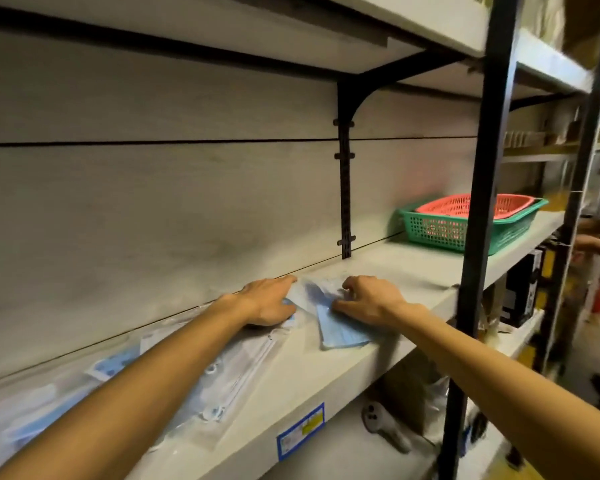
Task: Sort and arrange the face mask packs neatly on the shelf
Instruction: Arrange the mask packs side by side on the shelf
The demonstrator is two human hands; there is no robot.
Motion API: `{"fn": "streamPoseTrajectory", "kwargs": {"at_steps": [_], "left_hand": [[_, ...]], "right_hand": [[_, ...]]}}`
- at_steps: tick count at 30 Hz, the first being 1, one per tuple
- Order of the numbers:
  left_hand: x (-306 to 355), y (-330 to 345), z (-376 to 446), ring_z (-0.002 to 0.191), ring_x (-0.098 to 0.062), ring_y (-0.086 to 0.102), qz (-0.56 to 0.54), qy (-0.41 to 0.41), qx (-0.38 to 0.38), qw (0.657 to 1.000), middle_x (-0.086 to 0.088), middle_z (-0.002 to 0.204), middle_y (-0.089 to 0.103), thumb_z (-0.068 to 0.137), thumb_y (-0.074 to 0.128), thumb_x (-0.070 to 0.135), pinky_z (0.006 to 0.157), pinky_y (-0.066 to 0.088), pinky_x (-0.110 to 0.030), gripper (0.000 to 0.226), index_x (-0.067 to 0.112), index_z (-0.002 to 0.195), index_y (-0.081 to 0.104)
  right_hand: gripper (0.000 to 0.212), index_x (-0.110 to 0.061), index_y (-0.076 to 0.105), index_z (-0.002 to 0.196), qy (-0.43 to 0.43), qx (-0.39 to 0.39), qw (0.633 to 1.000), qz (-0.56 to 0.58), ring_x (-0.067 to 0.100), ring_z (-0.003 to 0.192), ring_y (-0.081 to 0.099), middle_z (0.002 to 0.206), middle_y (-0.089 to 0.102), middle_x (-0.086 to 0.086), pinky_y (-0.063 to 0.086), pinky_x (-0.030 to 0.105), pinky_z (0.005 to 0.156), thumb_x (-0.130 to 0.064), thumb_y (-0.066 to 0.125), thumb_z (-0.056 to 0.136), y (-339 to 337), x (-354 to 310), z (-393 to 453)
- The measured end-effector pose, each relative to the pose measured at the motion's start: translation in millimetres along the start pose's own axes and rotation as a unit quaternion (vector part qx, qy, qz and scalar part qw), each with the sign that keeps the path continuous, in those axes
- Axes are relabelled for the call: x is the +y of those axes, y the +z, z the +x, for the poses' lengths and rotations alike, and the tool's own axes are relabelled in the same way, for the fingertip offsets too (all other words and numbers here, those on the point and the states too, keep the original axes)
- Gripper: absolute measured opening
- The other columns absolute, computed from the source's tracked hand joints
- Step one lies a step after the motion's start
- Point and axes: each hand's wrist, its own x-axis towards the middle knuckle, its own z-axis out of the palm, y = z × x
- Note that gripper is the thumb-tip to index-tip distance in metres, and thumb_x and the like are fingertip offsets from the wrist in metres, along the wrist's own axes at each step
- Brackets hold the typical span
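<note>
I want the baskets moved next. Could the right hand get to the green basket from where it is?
Probably yes. The right hand lies on a mask pack, and bare shelf runs to the green basket. Only the black upright stands near its front.

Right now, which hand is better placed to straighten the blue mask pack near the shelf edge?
The right hand. Its fingers already rest on the blue mask pack, while the left hand rests on other packs further left.

pale blue mask packs [340,332], green basket [447,233] (pink one [471,204] inside)
</note>
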Motion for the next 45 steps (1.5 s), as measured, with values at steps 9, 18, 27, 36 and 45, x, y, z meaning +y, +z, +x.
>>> {"fn": "streamPoseTrajectory", "kwargs": {"at_steps": [9,18,27,36,45], "left_hand": [[-0.5,-4.8,29.0,0.119,-0.022,0.059,0.034,0.019,0.015,0.999,0.003,0.128,0.061,0.092,0.057,0.051,0.096,0.049,-0.036,0.048,0.035,0.137,0.057],[33.0,-15.2,16.4,0.146,-0.015,0.031,-0.081,0.015,-0.052,0.995,0.010,0.163,0.031,0.083,0.047,0.051,0.119,0.028,-0.036,0.072,0.041,0.153,0.035],[59.3,8.4,9.6,0.125,-0.021,0.058,-0.137,-0.036,0.057,0.988,0.004,0.142,0.059,0.088,0.068,0.057,0.103,0.048,-0.042,0.069,0.030,0.147,0.045],[75.3,-2.2,-31.9,0.083,-0.016,0.064,-0.420,-0.135,0.262,0.859,-0.004,0.111,0.070,0.078,0.075,-0.005,0.084,0.059,-0.037,0.068,0.021,0.137,0.055],[46.9,-59.9,-171.3,0.111,-0.040,0.068,-0.667,-0.198,0.290,0.657,-0.021,0.124,0.069,0.085,0.062,-0.012,0.100,0.052,-0.057,0.038,0.006,0.119,0.062]], "right_hand": [[0.035,-0.012,0.068,0.074,0.078,0.114,0.900,0.414,0.021,0.066,0.055,0.069,0.065,0.006,0.045,0.031,0.062,-0.039,0.059,0.095,9.6,42.0,32.1],[0.029,-0.006,0.071,0.088,0.105,0.107,0.821,0.552,0.025,0.076,0.058,0.083,0.069,0.011,0.048,0.037,0.069,-0.033,0.059,0.095,13.9,49.3,40.2],[0.033,-0.001,0.070,0.102,0.141,0.091,0.683,0.711,0.035,0.090,0.071,0.097,0.075,0.018,0.061,0.046,0.083,-0.030,0.055,0.098,7.2,55.8,38.2],[0.046,-0.012,0.068,0.095,0.069,0.190,0.653,0.730,0.029,0.075,0.073,0.094,0.074,0.017,0.053,0.027,0.049,-0.055,0.052,0.098,-5.2,43.5,17.9],[0.006,-0.013,0.067,0.097,-0.063,0.105,0.612,0.781,0.020,0.073,0.073,0.085,0.076,-0.002,0.058,0.026,0.055,-0.015,0.069,0.091,-38.1,-59.6,-63.7]]}}
